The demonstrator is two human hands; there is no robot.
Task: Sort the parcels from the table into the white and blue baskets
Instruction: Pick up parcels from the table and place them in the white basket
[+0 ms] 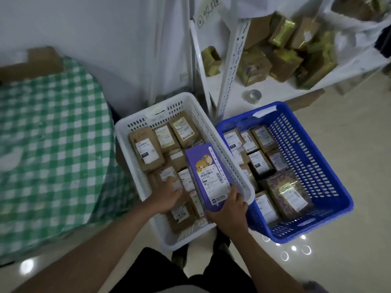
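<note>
Head view. A purple rectangular cardboard parcel (208, 176) with a cartoon bear print and a white barcoded shipping label, its small print blurred, lies over the white slotted plastic basket (135, 166). Its long axis runs from 6 toward 12 o'clock, label face up. The right hand (229, 210) grips the parcel's near end, fingers curled around it. The left hand (169, 196) rests with fingers extended on the brown kraft-paper parcels (148, 151) packed in the white basket; one nearby bears a handwritten number, seemingly "336". At 3 o'clock, touching the white basket, stands the blue slotted plastic basket (317, 166), also holding labelled brown parcels. At 9 o'clock lies a green-and-white checked tablecloth (53, 144). At 1 o'clock, a white metal shelf (243, 89) carries brown and gold-wrapped boxes. The floor is glossy pale tile (349, 250).
</note>
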